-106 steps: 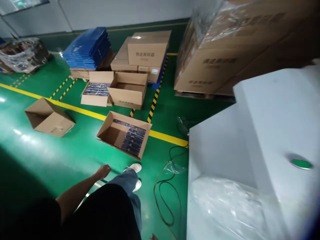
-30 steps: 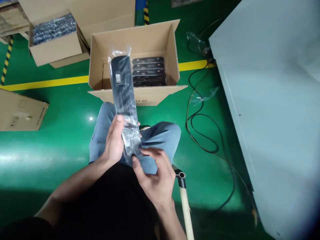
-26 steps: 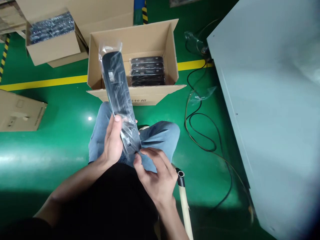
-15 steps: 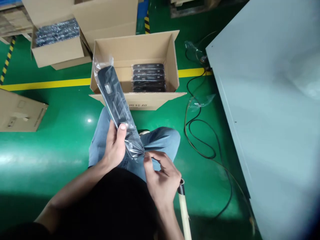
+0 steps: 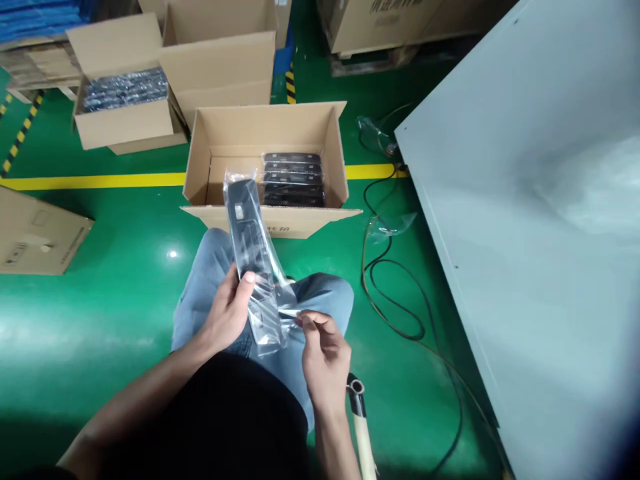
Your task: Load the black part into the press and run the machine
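Observation:
My left hand [image 5: 233, 307] is closed around the lower half of a long black plastic panel [image 5: 245, 230] in a clear bag, its thumb lying across the front. The panel tilts slightly, its top end in front of the open carton [image 5: 227, 120]. My right hand [image 5: 325, 353] pinches the loose edge of the clear plastic bag [image 5: 287, 312] and holds it out to the right of the panel. Inside the carton, several similar bagged black panels [image 5: 295, 180] stand in a row on the right side.
Behind on the left is a carton [image 5: 127, 123] of bagged parts. Another carton [image 5: 45, 233] lies at far left. Black cables [image 5: 400, 267] run over the green floor beside a large grey cabinet [image 5: 475, 200]. A cream tube with a black joint [image 5: 357, 393] stands by my right forearm.
The panel has turned more upright and come down towards me. My right hand has drawn the bag's edge out sideways from the panel. The camera view has tipped up slightly.

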Tool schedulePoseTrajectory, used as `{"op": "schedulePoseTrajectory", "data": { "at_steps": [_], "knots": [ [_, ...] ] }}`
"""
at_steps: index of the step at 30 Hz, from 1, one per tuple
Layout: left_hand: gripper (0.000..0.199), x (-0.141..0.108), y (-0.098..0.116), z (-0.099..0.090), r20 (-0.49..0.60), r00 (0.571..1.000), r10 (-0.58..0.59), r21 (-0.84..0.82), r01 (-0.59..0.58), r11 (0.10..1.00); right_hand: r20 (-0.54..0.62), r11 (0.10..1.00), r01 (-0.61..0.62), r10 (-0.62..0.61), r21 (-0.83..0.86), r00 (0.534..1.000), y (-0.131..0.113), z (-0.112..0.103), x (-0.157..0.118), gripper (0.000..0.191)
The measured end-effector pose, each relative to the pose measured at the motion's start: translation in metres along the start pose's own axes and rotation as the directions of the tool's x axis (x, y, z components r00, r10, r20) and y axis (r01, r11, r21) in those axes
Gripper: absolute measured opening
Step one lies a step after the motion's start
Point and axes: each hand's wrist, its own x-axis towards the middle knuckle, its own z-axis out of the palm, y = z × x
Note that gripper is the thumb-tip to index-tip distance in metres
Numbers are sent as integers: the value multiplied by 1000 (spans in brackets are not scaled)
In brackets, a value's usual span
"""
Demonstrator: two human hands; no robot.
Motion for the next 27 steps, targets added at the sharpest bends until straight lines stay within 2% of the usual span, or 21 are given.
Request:
{"op": "schedulePoseTrajectory", "data": {
  "at_steps": [3,5,7,10,13,15,17,19,21,22,24,27],
  "knots": [
    [40,-7,-4,1,57,998,24,141,-32,989,-44,986,152,-155,-64,987,-6,1,5,37],
    [35,-16,-8,4,160,987,23,176,-51,983,-20,962,255,-258,-95,966,-17,4,9,41],
    [33,-25,-13,8,262,965,10,202,-65,977,5,948,306,-306,-84,952,-30,9,13,46],
    [31,-35,-16,12,379,925,-38,244,-60,968,-24,966,257,-258,-43,966,-43,15,18,39],
    [31,-37,-16,11,409,911,-56,208,-33,978,-111,984,176,-179,-40,978,-45,16,20,36],
    [33,-36,-16,9,422,902,-92,123,44,991,-179,988,152,-150,-1,972,-42,14,20,39],
    [40,-34,-19,7,454,868,-202,1,226,974,-202,988,103,-79,115,976,-40,11,19,41],
    [49,-32,-25,7,479,813,-330,-116,431,895,-159,971,31,7,238,987,-37,8,18,43],
    [51,-29,-32,8,488,786,-379,-211,527,823,-110,953,3,32,302,993,-35,5,14,45],
    [49,-27,-34,10,486,796,-360,-244,520,819,-104,952,19,14,305,994,-34,4,12,44],
    [48,-24,-37,13,470,842,-267,-256,419,871,-109,958,70,-41,279,993,-33,2,8,41],
    [60,-22,-35,19,407,900,-153,-93,208,974,-75,965,121,-106,231,992,-33,-2,3,36]
  ]
}}
